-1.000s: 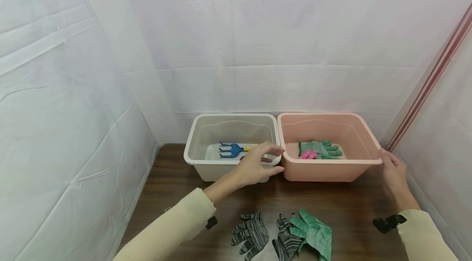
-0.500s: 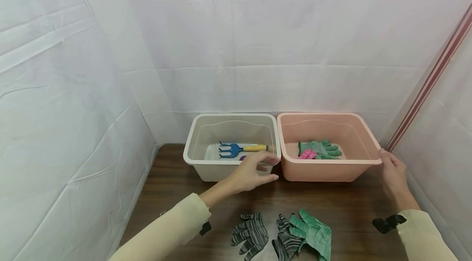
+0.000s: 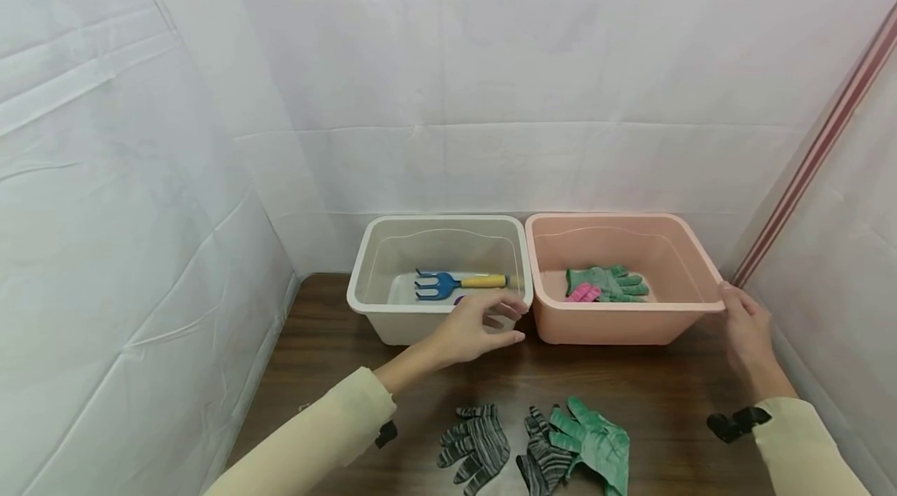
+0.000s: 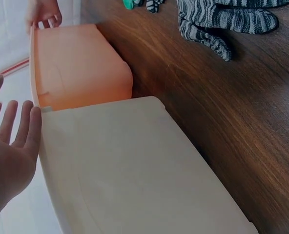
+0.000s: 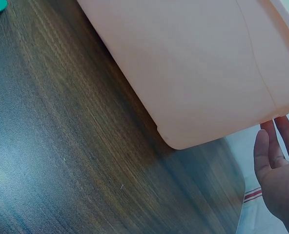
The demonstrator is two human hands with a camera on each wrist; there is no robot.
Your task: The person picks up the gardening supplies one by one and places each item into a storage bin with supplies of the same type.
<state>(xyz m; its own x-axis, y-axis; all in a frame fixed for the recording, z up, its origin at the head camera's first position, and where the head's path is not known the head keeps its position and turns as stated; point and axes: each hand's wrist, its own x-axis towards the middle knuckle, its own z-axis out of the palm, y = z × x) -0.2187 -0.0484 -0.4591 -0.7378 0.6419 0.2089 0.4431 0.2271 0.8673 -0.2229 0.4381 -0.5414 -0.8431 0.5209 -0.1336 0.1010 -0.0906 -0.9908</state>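
Tubs, head view: pink tub (image 3: 631, 325) and grey tub (image 3: 427, 325) side by side at the back of the table (image 3: 673, 391), both upright, rims touching or nearly. My right hand (image 3: 748, 332) is at the pink tub's right front corner. My left hand (image 3: 473, 328), fingers loosely spread, nothing held, is by the grey tub's right front corner. Looks like thin plastic: light, stiffish, slick, should slide easily. Best hold: under the rim at the corners. Fork (image 3: 455, 283) in grey; green glove (image 3: 606, 280) plus something pink (image 3: 584, 293) in pink. Up front, 2 striped gloves (image 3: 476, 445) and 1 loose green glove (image 3: 599, 445) would block a pull toward me.

Left wrist: left fingers nearly straight beside the grey rim; contact unclear.

Right wrist: right fingers barely bent against the pink end wall, thumb off it, no wrap. Tips hidden, can't tell pressure.
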